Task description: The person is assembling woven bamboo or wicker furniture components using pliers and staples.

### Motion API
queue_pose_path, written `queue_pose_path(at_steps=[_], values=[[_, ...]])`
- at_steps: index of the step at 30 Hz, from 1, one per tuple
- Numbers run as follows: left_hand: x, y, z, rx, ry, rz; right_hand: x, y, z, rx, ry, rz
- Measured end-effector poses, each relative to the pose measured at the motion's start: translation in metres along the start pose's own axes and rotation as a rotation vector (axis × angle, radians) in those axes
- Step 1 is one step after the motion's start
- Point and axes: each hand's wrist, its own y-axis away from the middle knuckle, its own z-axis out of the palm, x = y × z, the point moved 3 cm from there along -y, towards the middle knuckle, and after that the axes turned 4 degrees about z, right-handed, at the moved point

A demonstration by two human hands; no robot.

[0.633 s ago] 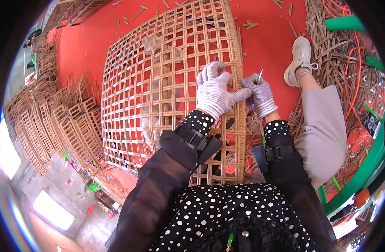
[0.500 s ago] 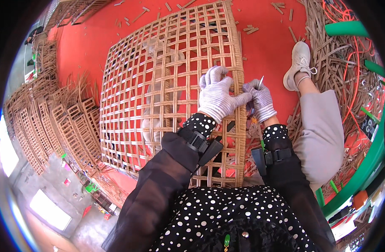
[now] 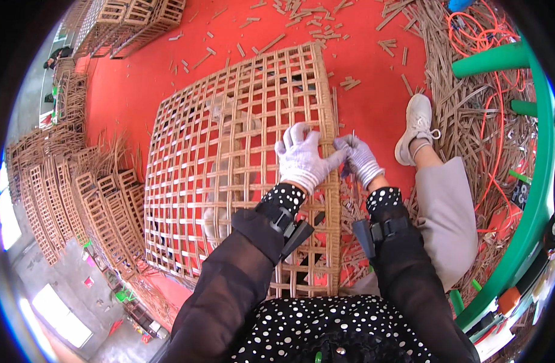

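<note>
A large open-weave lattice panel (image 3: 240,181) of brown wicker strips with a bound right edge lies tilted in front of me. My left hand (image 3: 303,162), in a striped whitish glove, grips it near that edge. Its fingers bend over the strips and its thumb reaches right to the border. Just outside the edge, my right hand (image 3: 360,160), gloved alike, is closed near the left thumb. From its fingers a thin pointed metal tool (image 3: 352,137) sticks up; the rest of it is hidden, so its kind cannot be told.
Cut strip ends lie on the red floor covering (image 3: 368,78). A heap of loose strips (image 3: 453,72), orange tubing (image 3: 501,115) and a green curved frame (image 3: 547,175) are on the right. Stacked lattice panels (image 3: 102,199) stand left. My outstretched shoe (image 3: 418,127) rests right of the panel.
The view has shifted, so the panel sits lower. My right hand has come closer to the left thumb, and the metal tip now points more upright. My left hand keeps its hold.
</note>
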Motion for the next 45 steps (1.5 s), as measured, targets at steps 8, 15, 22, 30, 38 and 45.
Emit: queue_pose_path(at_steps=[8, 15, 22, 30, 38, 45], values=[[-0.008, -0.001, 0.0, 0.046, 0.042, 0.029, 0.002, -0.006, 0.008, -0.001, -0.192, -0.007], [0.017, -0.012, -0.005, 0.111, 0.005, 0.174, -0.014, 0.012, -0.02, 0.354, 0.189, -0.269], [0.03, 0.047, -0.012, -0.227, -0.093, 0.015, -0.099, 0.136, -0.046, 0.109, -0.45, -0.136], [0.063, 0.15, -0.015, -0.315, -0.26, 0.153, -0.038, 0.328, -0.062, -0.152, -0.583, -0.401], [0.062, 0.174, -0.061, -0.384, -0.306, 0.156, 0.123, 0.314, -0.013, -0.142, -0.259, -0.148], [0.016, 0.199, -0.072, -0.293, -0.331, 0.287, 0.112, 0.33, -0.002, -0.249, -0.236, -0.191]])
